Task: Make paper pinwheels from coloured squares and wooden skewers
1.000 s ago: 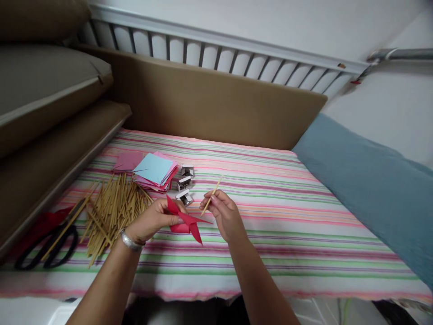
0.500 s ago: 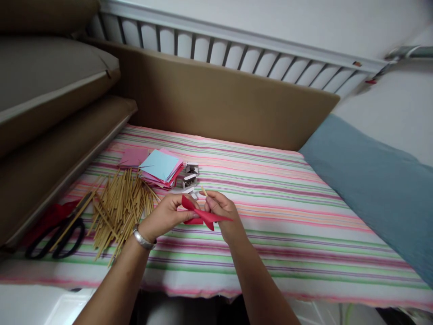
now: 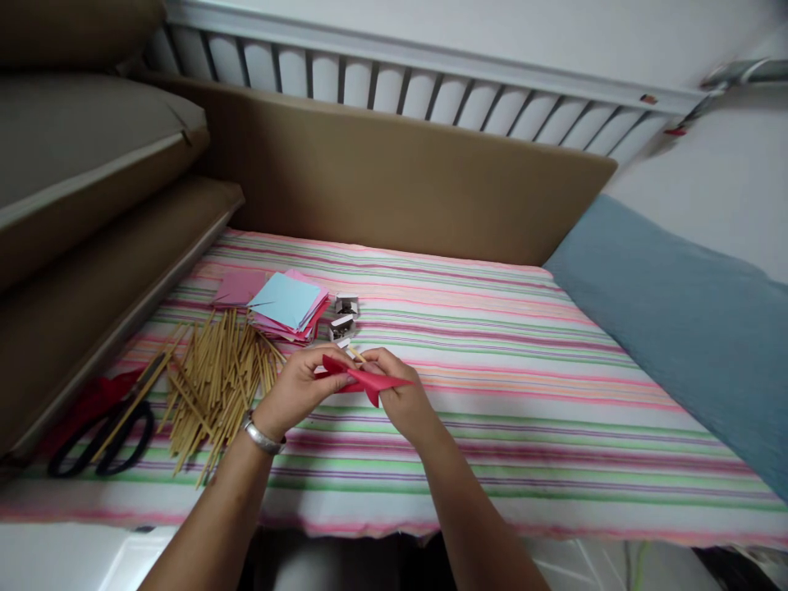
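A folded red paper pinwheel [image 3: 382, 382] is pinched between the thumb and fingers of my left hand [image 3: 299, 387], above the striped cloth. My right hand [image 3: 403, 402] is closed on a thin wooden stick [image 3: 357, 355], whose tip shows behind the paper. The stick's end is close to the pinwheel's middle; whether they touch is hidden by the paper and fingers. Just beyond my hands stand small open white boxes [image 3: 341, 328] with small dark pieces inside. A stack of square coloured paper [image 3: 286, 300], light blue on top, lies beyond my left hand.
A heap of wooden sticks [image 3: 215, 386] lies left of my left forearm. Black-handled scissors [image 3: 126, 439] and something red [image 3: 92, 402] are at the far left, beside stacked brown cushions [image 3: 123, 222]. A brown panel [image 3: 394, 176] stands along the back, before a white radiator [image 3: 357, 82].
Both hands have shifted slightly up and left in view, and my right hand has come closer to the left. The stick has moved nearer the pinwheel's middle.
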Motion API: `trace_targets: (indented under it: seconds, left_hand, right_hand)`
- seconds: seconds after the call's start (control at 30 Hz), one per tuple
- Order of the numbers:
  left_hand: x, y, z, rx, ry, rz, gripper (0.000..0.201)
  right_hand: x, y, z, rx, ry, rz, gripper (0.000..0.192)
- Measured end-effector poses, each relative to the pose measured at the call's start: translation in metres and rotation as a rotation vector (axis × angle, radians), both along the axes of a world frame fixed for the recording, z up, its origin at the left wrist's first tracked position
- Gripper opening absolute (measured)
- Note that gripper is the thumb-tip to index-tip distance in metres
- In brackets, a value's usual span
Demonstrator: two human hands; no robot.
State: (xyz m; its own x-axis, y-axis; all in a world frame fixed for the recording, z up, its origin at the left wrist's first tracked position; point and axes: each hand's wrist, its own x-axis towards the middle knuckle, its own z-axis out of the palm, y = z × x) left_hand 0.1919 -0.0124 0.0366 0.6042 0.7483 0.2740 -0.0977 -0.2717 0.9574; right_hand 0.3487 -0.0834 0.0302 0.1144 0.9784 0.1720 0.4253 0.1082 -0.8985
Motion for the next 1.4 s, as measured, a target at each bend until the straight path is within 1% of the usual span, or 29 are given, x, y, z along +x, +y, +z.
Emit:
trace_targets:
  seconds: [0.1,0.23,0.37,0.47,0.63,0.77,0.93,1.1,1.4]
  left_hand:
    - [0.0,0.0,0.001,0.008,-0.004,0.015,0.004]
    - [-0.001,0.001,0.001,0.033,-0.008,0.042,0.006]
    - [-0.003,0.003,0.001,0.066,-0.001,0.068,0.006]
    - [-0.004,0.004,0.0,0.086,-0.004,0.08,0.007]
    - [-0.004,0.004,-0.002,0.124,-0.025,0.061,0.007]
    - [-0.003,0.004,-0.003,0.133,-0.029,0.055,0.007]
    - [-0.001,0.003,-0.004,0.152,-0.027,0.091,0.005]
    - [0.001,0.002,-0.007,0.201,-0.052,0.117,0.006]
    - [0.003,0.001,-0.01,0.228,-0.055,0.117,0.01]
  right_hand:
    - [0.003,0.001,0.0,0.069,-0.139,-0.001,0.019]
    - [0.004,0.002,0.002,0.158,-0.225,0.032,0.019]
    - [0.004,0.001,0.001,0.169,-0.276,0.027,0.019]
    - [0.005,0.0,-0.002,0.16,-0.301,0.035,0.022]
    - [0.005,0.0,-0.003,0.194,-0.203,0.066,0.025]
    - [0.005,0.001,-0.001,0.196,-0.111,0.026,0.023]
    - [0.005,0.002,-0.003,0.19,-0.038,-0.043,0.018]
    - [0.003,0.002,-0.002,0.185,0.07,-0.03,0.017]
    - [0.002,0.002,0.003,0.151,0.054,-0.017,0.017]
